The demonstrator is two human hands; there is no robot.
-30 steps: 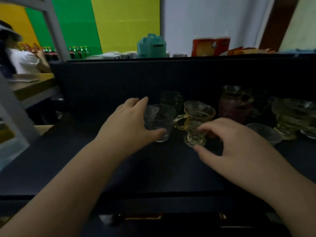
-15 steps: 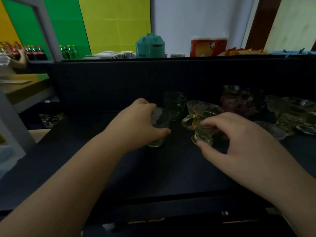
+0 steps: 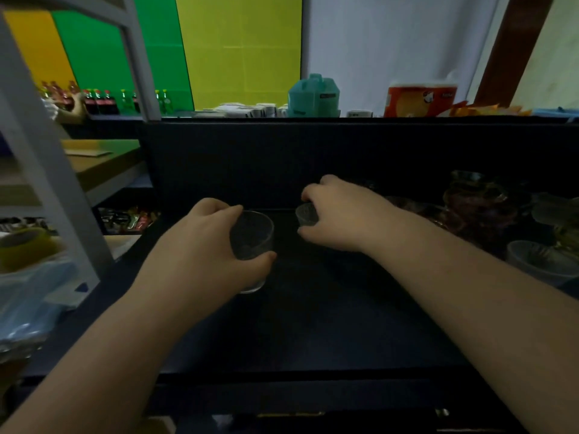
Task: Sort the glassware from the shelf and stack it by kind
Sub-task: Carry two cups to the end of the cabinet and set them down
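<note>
My left hand grips a clear straight-sided tumbler that stands on the dark shelf, fingers round its left side and thumb on its front. To the right and farther back, my right hand closes over a second small clear glass; only the glass's left edge shows. More glassware crowds the shelf's right end: a dark reddish glass, a yellowish footed cup and a clear shallow bowl.
A dark back wall rises behind the shelf, with a teal container and a red-orange pack above it. A white frame post stands at the left, with bottles and snack packets beyond.
My left hand has drawn the tumbler left and nearer. My right hand has left the yellowish handled cup and reached back onto another clear glass. The view has turned left.
</note>
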